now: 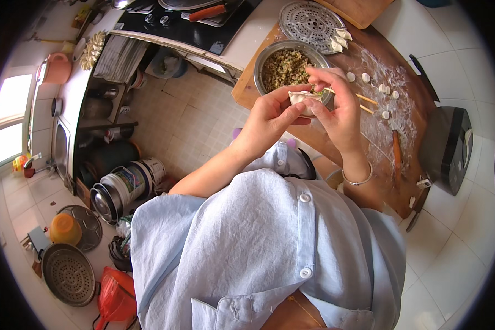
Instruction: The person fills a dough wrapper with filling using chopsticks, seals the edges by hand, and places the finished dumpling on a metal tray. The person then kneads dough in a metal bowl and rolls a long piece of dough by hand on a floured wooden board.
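Between my two hands is a partly folded dumpling [303, 97] of white dough, held over the near rim of a metal bowl [258, 68]. My left hand [274, 110] grips it from the left, thumb in front and fingers behind. The thumb of my right hand [339, 113] presses on the dumpling's right side, while that hand's upper fingers are raised and bent. Chopped filling [284, 66] with green bits is in the bowl. A pair of chopsticks [368, 99] reaches out from behind my right hand. Several small dough pieces [366, 77] lie on the floured wooden board [243, 94].
Folded dumplings [339, 42] sit at the edge of a perforated steamer plate [309, 22] beyond the bowl. A rolling pin [397, 150] lies on the board's right. Near it are a knife [424, 78] and a black appliance [445, 148]. A black cooktop [181, 31] is at the upper left.
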Motion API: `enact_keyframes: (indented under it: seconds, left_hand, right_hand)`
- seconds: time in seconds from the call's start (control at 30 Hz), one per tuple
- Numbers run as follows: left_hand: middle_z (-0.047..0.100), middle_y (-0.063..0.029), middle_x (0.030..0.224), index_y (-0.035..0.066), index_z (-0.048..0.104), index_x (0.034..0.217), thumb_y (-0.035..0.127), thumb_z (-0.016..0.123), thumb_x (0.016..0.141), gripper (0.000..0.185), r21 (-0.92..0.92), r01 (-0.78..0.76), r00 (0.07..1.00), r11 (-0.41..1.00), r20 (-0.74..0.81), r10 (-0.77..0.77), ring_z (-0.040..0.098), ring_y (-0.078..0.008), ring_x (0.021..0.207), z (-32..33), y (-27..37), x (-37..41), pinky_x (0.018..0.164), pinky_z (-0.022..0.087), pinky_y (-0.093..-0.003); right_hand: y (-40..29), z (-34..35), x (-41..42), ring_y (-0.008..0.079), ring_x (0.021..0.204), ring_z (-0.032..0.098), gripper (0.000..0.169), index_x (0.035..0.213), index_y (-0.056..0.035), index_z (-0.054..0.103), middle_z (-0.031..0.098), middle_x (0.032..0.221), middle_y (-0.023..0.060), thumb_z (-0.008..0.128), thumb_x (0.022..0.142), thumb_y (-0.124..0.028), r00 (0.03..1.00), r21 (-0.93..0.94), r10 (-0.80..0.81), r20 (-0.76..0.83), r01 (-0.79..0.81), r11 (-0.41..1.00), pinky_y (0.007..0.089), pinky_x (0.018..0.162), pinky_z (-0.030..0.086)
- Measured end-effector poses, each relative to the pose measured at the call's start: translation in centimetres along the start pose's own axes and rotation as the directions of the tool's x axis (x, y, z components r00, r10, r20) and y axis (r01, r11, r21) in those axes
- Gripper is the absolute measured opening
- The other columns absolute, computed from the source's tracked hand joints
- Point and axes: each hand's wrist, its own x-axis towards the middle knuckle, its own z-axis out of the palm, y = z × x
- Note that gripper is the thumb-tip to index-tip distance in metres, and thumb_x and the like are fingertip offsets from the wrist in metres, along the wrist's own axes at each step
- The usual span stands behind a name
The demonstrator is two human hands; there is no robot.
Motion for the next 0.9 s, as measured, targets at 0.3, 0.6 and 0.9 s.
enact_keyframes:
  seconds: [0.3,0.6,0.9]
  left_hand:
    - [0.069,-0.0147,0.108,-0.006,0.051,0.136,0.013,0.057,0.102,0.040,0.075,0.003,1.000,0.997,0.011,-0.004,0.069,-0.0206,0.101,-0.3,-0.8,0.4,0.092,0.057,-0.0319]
    - [0.068,-0.0129,0.111,-0.006,0.056,0.131,0.016,0.057,0.102,0.036,0.101,0.027,0.998,0.995,0.054,-0.032,0.068,-0.0175,0.101,0.1,-1.1,1.0,0.090,0.057,-0.0317]
    - [0.069,-0.0124,0.109,-0.008,0.060,0.125,0.020,0.052,0.105,0.036,0.108,0.090,0.992,0.990,0.076,-0.099,0.068,-0.0173,0.099,0.5,-2.2,1.9,0.088,0.058,-0.0308]
  right_hand:
    - [1.1,-0.5,-1.2,0.0190,0.077,0.062,0.009,0.095,-0.0003,0.070,0.067,0.086,0.0084,0.063,0.092,-0.004,0.997,-0.017,0.049,-0.053,-0.050,0.999,0.0295,0.073,0.051]
    - [1.4,-1.2,-3.0,0.0230,0.078,0.064,0.008,0.086,-0.0008,0.066,0.065,0.085,0.0091,0.073,0.083,0.000,0.991,-0.209,-0.020,-0.129,-0.007,0.978,0.0325,0.069,0.051]
    - [1.7,-1.9,-4.1,0.0245,0.076,0.064,0.007,0.088,-0.0005,0.064,0.066,0.084,0.0098,0.069,0.085,0.002,0.983,-0.112,0.092,-0.158,-0.110,0.988,0.0339,0.070,0.052]
